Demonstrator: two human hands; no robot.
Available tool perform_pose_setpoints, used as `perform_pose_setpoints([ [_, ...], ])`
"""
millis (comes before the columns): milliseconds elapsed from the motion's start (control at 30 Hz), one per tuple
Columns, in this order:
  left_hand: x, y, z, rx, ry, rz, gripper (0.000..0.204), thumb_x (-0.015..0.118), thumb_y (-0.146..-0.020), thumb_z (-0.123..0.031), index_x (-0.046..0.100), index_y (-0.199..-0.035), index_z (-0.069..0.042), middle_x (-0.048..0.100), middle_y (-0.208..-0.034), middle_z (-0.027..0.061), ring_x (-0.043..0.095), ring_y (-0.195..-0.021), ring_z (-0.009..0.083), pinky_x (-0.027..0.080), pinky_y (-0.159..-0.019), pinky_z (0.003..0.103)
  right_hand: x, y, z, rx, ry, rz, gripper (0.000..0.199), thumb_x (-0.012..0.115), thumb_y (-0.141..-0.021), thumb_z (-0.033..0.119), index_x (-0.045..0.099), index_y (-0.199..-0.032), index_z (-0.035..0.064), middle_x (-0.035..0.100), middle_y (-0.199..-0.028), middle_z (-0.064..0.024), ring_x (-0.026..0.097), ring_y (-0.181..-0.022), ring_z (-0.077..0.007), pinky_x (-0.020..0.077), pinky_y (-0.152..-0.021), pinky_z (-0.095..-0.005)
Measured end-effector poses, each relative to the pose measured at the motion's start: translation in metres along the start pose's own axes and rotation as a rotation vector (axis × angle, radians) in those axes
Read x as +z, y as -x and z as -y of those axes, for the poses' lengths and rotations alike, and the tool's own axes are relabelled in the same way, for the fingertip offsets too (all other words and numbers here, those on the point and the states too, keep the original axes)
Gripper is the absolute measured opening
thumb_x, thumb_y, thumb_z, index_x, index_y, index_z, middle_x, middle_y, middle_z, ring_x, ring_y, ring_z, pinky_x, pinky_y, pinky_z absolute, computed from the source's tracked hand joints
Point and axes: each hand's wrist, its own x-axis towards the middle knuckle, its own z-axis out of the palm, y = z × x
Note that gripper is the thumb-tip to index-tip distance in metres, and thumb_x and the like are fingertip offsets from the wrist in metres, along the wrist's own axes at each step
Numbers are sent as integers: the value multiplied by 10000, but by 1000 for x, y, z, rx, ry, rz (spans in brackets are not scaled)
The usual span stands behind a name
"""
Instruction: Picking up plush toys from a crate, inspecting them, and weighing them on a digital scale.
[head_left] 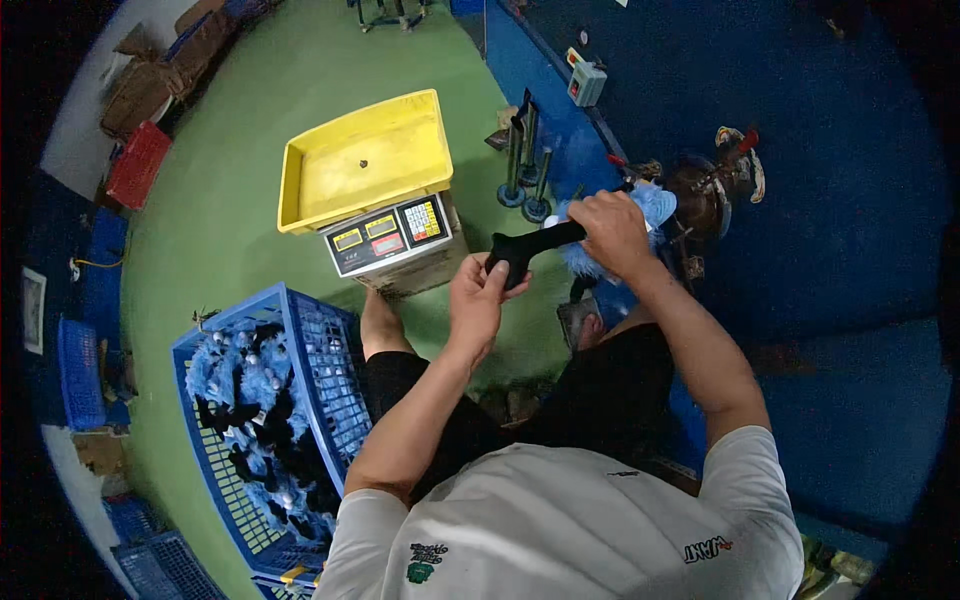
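Observation:
A fluffy blue plush toy [582, 262] with black limbs is stretched between my two hands, in front of my lap. The end of one long black limb is in my left hand [477, 305], the thumb on top and the fingers curled beneath. Where that limb meets the blue fur, my right hand [612, 232] is closed around the toy. The toy's far end lies beside a round metal fitting [700, 197] on the dark blue machine. My right hand covers part of the toy, so whether it touches the fitting I cannot tell.
A weighing scale [390, 240] bearing a yellow tray [365, 165] stands ahead. At my left, a blue basket [300, 350] holds many blue and black plush pieces. Upright metal tubes [530, 165] stand near the machine. A grey switch box [587, 82] is mounted there; my right foot rests by a pedal [572, 325].

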Motion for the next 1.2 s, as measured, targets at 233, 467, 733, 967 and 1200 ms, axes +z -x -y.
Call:
perform_pose_setpoints([
  [233, -12, -29, -35, -57, -89, 121, 194, 559, -1025, -144, 566, -1102, 34, 663, -974, 134, 687, -813, 199, 584, -767, 301, 1, 4, -7, -24, 43, 60, 155, 674, -755, 115, 562, -859, 139, 607, -781, -41, 604, -792, -264, 461, -766, -393],
  [467, -13, -29, -31, 74, -502, 192, 194, 552, -1028, -159, 565, -1091, 25, 649, -841, 96, 639, -670, 160, 544, -641, 272, 4, 3, -7, -22, 54, 98, 156, 667, -751, 115, 556, -860, 132, 615, -785, -46, 615, -791, -272, 468, -754, -405],
  [733, -20, -13, -28, 128, -665, -18, 218, 570, -1015, -206, 562, -1106, -7, 603, -724, 44, 509, -555, 125, 417, -526, 271, 5, -4, 11, -57, 14, 38, 70, 602, -808, 128, 551, -856, 121, 622, -770, -54, 622, -751, -283, 479, -724, -421],
  [967, -43, 12, -11, 431, -618, -175, 185, 580, -991, -185, 554, -1000, -2, 580, -723, 73, 487, -643, 146, 403, -583, 320, 0, -21, 48, -84, -8, 59, 43, 588, -845, 149, 567, -875, 126, 634, -746, -64, 646, -742, -276, 492, -696, -422],
  [1200, -60, 44, -14, 251, -387, -170, 254, 528, -1018, -282, 580, -1061, -37, 616, -825, 85, 541, -706, 162, 431, -607, 304, -9, -31, 68, -90, -56, 84, 83, 623, -841, 170, 575, -883, 119, 638, -797, -64, 642, -796, -267, 489, -744, -412],
])
